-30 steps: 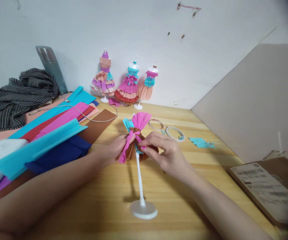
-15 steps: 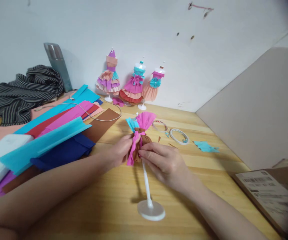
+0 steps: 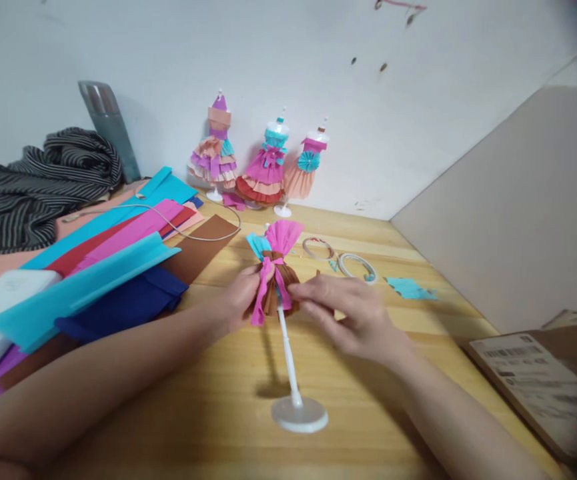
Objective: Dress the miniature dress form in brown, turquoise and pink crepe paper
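Observation:
A small dress form in crepe paper is tilted, its white stand (image 3: 288, 353) and round base (image 3: 299, 415) toward me. It wears a brown paper skirt (image 3: 271, 301), a pink ribbon (image 3: 260, 293) at the waist, and a pink fan-shaped piece (image 3: 284, 237) beside a blue one (image 3: 258, 245). My left hand (image 3: 242, 297) is closed around the waist of the dress form, thumb by the ribbon. With thumb and fingertips, my right hand (image 3: 345, 310) pinches the right edge of the brown skirt. Part of the skirt is hidden behind the fingers.
Three dressed forms (image 3: 263, 177) stand by the wall. Coloured paper sheets (image 3: 88, 280), a white device (image 3: 11, 300), a cable, striped cloth (image 3: 48, 180) and a bottle (image 3: 111, 127) fill the left. Tape rolls (image 3: 358, 268), a blue scrap (image 3: 411, 288) and a cardboard box (image 3: 533, 380) lie right.
My right hand has moved slightly up and right, drawing the brown skirt's edge outward. My left hand keeps its hold. The whole view has shifted a little.

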Available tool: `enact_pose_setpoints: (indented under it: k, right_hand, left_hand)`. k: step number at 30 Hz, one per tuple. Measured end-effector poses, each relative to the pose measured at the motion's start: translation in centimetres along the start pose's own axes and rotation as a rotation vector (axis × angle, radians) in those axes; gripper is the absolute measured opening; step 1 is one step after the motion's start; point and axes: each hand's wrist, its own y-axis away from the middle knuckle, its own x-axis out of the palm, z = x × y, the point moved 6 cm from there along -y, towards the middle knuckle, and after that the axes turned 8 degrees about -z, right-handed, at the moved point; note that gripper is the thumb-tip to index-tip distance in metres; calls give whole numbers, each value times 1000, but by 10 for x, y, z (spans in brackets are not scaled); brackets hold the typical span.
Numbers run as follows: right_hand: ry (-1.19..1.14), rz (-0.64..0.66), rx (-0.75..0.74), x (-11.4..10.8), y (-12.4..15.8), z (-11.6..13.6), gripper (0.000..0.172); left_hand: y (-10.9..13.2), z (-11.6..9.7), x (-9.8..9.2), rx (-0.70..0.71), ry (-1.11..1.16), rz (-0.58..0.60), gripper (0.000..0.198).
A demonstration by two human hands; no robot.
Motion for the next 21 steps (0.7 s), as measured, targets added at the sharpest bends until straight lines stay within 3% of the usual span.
enact_pose_setpoints:
  k: [2, 4, 9, 12, 16, 21]
  right_hand:
    - [-59, -118, 139, -8, 1, -14, 19]
    - [-83, -144, 187, -7, 2, -22, 19]
    - [-112, 15, 91, 16, 4, -16, 18]
    - [-116, 23, 86, 24, 6, -15, 18]
    - [-145, 13, 123, 25, 4, -16, 16]
    - [-160, 95, 99, 22, 4, -18, 23]
  left_hand:
    - [2, -2, 0, 8, -15, -29, 16]
    - [4, -4, 2, 17, -29, -40, 15]
    - [5, -2, 4, 36, -7, -25, 16]
    - [3, 1, 3, 48, 0, -27, 17]
    - [3, 4, 6, 38, 26, 1, 20]
    - [3, 8, 2, 14, 26, -20, 19]
